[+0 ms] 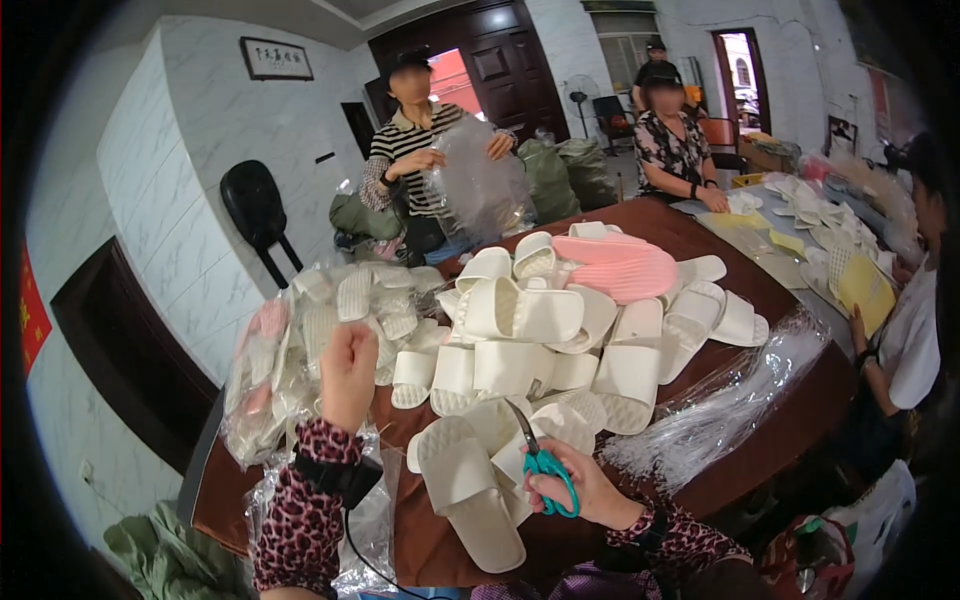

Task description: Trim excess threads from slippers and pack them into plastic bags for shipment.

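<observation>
My right hand (585, 487) grips a pair of scissors (545, 463) with teal handles, its dark blades pointing up and away over cream slippers (462, 465) at the table's near side. Closed into a fist, my left hand (350, 380) is raised in front of the bagged slippers (322, 325). The back of that hand faces me, so anything inside the fingers is hidden. Beyond both hands rises a heap of cream slippers (515, 368), with a pink pair (615, 265) lying on top.
Thin clear plastic strips (715, 410) spread over the right of the brown table (790, 440). Across the table a person (415, 150) holds a clear plastic bag (478, 170). Other people work at a second table (765, 240) on the right. Green sacks (548, 180) stand behind.
</observation>
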A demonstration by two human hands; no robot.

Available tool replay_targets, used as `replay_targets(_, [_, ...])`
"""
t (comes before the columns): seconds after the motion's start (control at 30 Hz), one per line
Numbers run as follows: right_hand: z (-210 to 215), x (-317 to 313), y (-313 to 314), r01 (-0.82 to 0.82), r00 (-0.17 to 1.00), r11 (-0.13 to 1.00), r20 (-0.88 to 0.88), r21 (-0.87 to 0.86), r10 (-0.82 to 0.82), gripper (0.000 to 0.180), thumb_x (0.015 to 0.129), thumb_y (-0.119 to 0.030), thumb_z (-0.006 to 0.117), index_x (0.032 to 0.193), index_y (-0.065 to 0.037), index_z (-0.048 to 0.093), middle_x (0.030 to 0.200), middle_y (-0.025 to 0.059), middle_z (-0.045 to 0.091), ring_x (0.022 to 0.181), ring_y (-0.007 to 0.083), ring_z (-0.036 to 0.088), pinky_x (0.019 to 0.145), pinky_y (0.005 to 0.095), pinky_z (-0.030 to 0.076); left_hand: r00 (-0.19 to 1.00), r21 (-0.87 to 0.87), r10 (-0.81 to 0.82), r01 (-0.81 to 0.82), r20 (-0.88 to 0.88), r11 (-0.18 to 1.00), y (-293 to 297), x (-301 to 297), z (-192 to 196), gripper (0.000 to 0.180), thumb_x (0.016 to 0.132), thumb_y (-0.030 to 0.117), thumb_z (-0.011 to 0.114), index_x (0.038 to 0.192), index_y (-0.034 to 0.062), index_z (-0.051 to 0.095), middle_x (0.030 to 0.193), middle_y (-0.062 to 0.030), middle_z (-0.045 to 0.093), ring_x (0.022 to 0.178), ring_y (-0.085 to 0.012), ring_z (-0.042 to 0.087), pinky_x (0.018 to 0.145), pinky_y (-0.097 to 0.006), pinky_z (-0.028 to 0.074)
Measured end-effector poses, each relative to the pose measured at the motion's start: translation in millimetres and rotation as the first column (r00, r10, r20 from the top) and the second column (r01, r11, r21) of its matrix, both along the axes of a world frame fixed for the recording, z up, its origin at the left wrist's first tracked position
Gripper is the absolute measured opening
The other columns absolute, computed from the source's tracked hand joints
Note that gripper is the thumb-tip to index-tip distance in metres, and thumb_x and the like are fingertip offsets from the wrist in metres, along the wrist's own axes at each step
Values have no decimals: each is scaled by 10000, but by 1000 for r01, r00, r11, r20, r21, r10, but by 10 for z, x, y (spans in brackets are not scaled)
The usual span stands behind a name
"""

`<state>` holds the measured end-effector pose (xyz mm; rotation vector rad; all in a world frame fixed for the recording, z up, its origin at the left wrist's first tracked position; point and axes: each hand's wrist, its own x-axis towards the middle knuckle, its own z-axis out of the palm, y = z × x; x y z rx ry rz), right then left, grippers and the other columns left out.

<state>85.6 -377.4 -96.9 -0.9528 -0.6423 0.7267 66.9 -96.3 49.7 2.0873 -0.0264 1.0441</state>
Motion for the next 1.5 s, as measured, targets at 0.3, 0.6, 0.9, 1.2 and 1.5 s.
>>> replay_targets(0.3, [-258, 44, 167, 70, 973, 996, 219, 50, -79, 461, 904, -110, 560, 1309, -43, 350, 880, 30, 516, 701, 95, 558, 620, 253, 486, 844, 319, 50, 147, -534, 936, 234, -344, -558, 185, 847, 124, 533, 965, -10, 585, 853, -195, 623, 815, -323, 615, 698, -391, 478])
replay_targets(0.6, [-258, 75, -263, 258, 946, 966, 198, 28, -259, 459, 900, -167, 559, 1295, -43, 361, 850, 17, 503, 619, 62, 524, 529, 200, 445, 754, 603, 254, 226, -605, 765, 326, -363, -1026, 267, 907, 254, 492, 1002, 18, 573, 867, -224, 624, 811, -404, 598, 693, -446, 463])
replay_targets(0.9, [-580, -352, -1207, 700, 712, 664, 195, -261, -674, 459, 864, -213, 611, 1242, -20, 437, 778, 39, 573, 596, 80, 544, 500, 238, 477, 612, 545, 248, 364, -751, 755, 411, -375, -1000, 290, 927, 232, 463, 1034, -25, 544, 990, -248, 601, 916, -404, 575, 776, -429, 453])
replay_targets(1.2, [-552, -764, -1627, 761, 641, 612, 105, -215, -760, 435, 874, -186, 589, 1250, -35, 433, 849, 24, 547, 644, 78, 557, 570, 229, 489, 689, 485, -43, 552, -724, 678, 154, 15, -1537, 263, 918, 202, 455, 861, -44, 527, 773, -172, 570, 712, -306, 552, 640, -355, 424])
replay_targets(1.5, [-654, -967, -1471, 752, 655, 631, 109, -193, -747, 417, 867, -161, 598, 1229, -25, 441, 815, 17, 543, 627, 73, 554, 551, 226, 483, 694, 328, -377, 658, -613, 678, -657, 746, -1709, 266, 922, 223, 452, 790, 2, 520, 657, -113, 514, 565, -234, 491, 516, -319, 375])
